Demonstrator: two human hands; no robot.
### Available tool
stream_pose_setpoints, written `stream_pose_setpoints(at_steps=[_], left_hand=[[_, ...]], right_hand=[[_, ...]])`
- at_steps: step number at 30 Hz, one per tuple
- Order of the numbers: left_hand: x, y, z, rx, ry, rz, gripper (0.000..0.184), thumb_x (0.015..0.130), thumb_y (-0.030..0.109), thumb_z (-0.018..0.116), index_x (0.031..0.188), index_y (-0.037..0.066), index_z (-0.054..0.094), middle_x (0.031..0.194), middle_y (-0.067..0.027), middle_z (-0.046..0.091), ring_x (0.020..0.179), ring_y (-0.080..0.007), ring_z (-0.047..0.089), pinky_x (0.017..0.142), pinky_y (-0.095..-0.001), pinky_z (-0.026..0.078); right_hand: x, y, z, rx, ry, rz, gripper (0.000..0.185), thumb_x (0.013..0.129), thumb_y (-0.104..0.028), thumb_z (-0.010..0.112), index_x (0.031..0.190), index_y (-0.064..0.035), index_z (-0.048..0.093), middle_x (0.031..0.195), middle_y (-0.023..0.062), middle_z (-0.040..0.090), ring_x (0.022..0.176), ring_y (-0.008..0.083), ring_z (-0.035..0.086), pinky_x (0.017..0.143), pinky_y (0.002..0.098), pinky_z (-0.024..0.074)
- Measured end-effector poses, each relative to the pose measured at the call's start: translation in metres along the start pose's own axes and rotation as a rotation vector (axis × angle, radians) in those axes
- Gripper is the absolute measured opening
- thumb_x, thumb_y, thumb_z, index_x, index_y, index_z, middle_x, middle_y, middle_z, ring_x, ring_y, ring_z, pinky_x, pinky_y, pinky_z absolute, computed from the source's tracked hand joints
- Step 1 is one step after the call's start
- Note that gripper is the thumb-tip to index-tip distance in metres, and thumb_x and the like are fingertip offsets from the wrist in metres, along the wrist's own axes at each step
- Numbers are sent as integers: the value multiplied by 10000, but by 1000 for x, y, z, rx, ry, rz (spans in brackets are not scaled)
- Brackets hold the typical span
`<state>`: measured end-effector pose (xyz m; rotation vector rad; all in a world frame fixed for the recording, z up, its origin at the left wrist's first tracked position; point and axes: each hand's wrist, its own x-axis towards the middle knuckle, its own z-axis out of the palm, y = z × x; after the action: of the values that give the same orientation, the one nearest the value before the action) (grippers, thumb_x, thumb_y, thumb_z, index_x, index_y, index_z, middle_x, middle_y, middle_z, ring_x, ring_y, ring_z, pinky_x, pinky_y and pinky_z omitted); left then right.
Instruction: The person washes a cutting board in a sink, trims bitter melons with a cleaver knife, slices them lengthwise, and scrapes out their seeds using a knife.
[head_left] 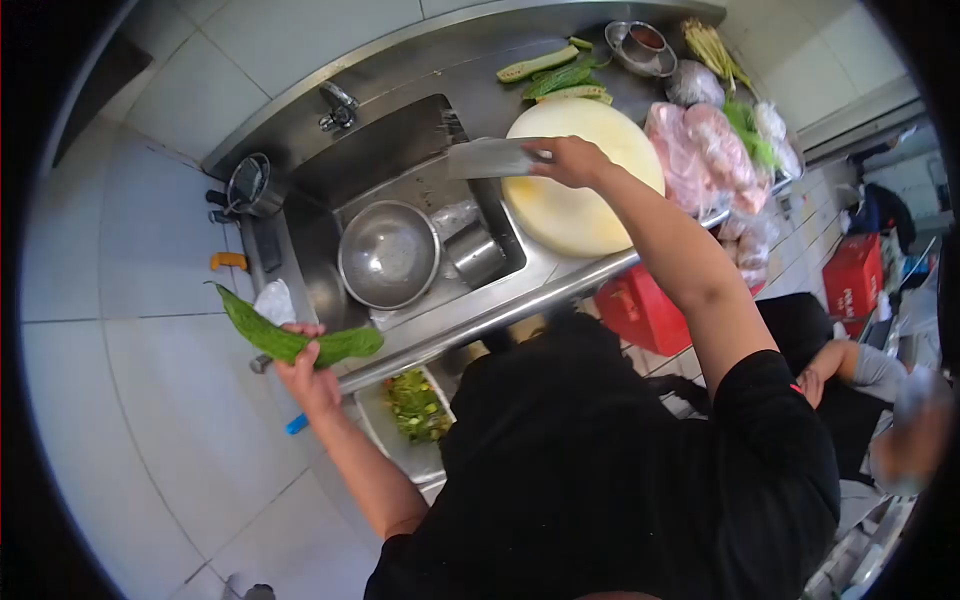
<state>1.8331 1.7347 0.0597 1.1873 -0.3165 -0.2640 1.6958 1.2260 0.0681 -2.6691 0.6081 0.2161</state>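
Note:
My left hand (308, 372) grips a long green bitter melon (265, 335) beyond the left front corner of the sink. My right hand (568, 162) is closed on the handle of a wide-bladed cleaver (492, 158). The blade points left, over the sink's right side and the edge of the round cutting board (590, 215). Behind the board lie cut pieces of green melon (565, 78). In the sink (340, 215) are a steel bowl (388, 254) and a steel pot (474, 254).
Bagged meat (700, 150) and a bowl (640, 48) stand right of the board. A faucet (338, 108) is behind the sink. Below the counter are a red crate (645, 312) and a bin of scraps (418, 405). Another person's hand (818, 372) shows at right.

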Motion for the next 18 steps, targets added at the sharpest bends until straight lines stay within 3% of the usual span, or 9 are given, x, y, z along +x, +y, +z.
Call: stream_pose_setpoints(at_steps=[3, 4, 6, 8, 9, 10, 12, 14, 18], left_hand=[[14, 22, 60, -88, 3, -16, 404, 896, 104, 640, 1268, 13, 513, 1190, -104, 553, 1086, -250, 558, 1011, -450, 422], [16, 21, 63, -87, 9, -18, 404, 896, 104, 640, 1268, 13, 513, 1190, -104, 553, 1086, -250, 558, 1011, -450, 422], [16, 14, 66, 90, 54, -246, 318, 947, 176, 641, 1220, 34, 563, 1151, -83, 583, 1040, -211, 585, 957, -402, 470], [-1, -15, 49, 165, 53, -313, 327, 967, 215, 634, 1238, 49, 558, 1170, -76, 575, 1054, -202, 584, 942, -393, 475], [-1, -24, 40, 268, 19, -381, 337, 987, 255, 628, 1255, 65, 553, 1190, -68, 567, 1067, -193, 584, 926, -384, 480], [5, -29, 43, 245, 23, -324, 337, 987, 255, 628, 1255, 65, 553, 1190, -68, 567, 1067, -193, 584, 926, -384, 480], [-10, -31, 44, 140, 19, -501, 358, 984, 256, 629, 1279, 75, 539, 1155, -56, 579, 1067, -185, 593, 895, -375, 495], [-3, -38, 43, 101, 11, -507, 353, 981, 254, 633, 1274, 80, 539, 1138, -59, 587, 1065, -189, 596, 887, -380, 500], [12, -42, 53, -19, 33, -499, 309, 970, 216, 622, 1235, 74, 550, 1107, -76, 606, 1082, -220, 595, 890, -407, 510]], right_hand=[[-8, -25, 10, 277, 79, 66, 500, 903, -436, 668, 1335, -191, 611, 1046, 146, 727, 966, 318, 691, 861, 422, 532], [-13, -17, 21, 402, 112, 109, 493, 908, -417, 678, 1315, -144, 623, 925, 160, 736, 813, 259, 714, 768, 389, 550], [-45, -4, 27, 687, 131, 231, 477, 915, -386, 685, 1304, -117, 627, 808, 135, 725, 664, 199, 694, 668, 340, 546], [-71, 23, 47, 779, 310, 310, 451, 920, -365, 687, 1280, -98, 639, 725, 106, 694, 587, 158, 657, 609, 317, 528], [-76, 46, 56, 599, 396, 301, 449, 908, -355, 704, 1274, -100, 643, 701, 92, 674, 588, 147, 643, 603, 318, 519], [-79, 59, 55, 603, 425, 335, 454, 901, -351, 710, 1270, -94, 645, 686, 92, 657, 573, 146, 630, 605, 322, 517], [-93, 75, 60, 616, 439, 398, 459, 895, -348, 716, 1266, -88, 647, 671, 92, 641, 559, 144, 617, 608, 326, 516], [-101, 83, 57, 436, 455, 440, 450, 888, -290, 719, 1274, -77, 632, 648, 70, 602, 523, 143, 586, 551, 317, 492], [-115, 67, 49, 712, 381, 546, 466, 888, -210, 700, 1320, -81, 582, 644, 41, 564, 480, 145, 539, 468, 308, 448]])
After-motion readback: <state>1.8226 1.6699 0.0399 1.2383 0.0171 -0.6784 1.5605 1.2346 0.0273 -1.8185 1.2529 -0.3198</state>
